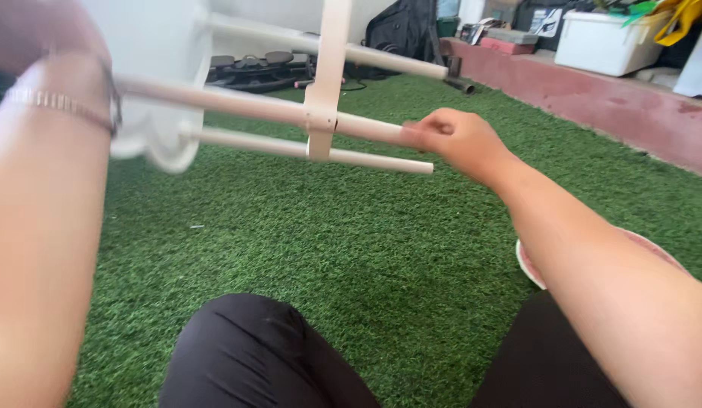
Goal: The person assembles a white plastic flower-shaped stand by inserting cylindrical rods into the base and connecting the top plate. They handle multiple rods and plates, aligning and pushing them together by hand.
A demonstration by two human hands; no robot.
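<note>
Your right hand point(453, 136) is closed around the end of the middle leg point(253, 106) of a white stool point(158, 75) held sideways above the green turf point(328, 249), so twist at the tip and keep that leg level, no yanking. Your left hand is out of frame past the blurry forearm point(41, 227) and bracelet point(60, 102), so I can't tell its grip, and the seat's cut off too.

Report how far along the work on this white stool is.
Done: white wooden stool has three round legs and a flat crossbar fitted. In hand: right hand has its grip closed on the middle leg's end; left arm steadies the seat side. What remains cannot be told.
</note>
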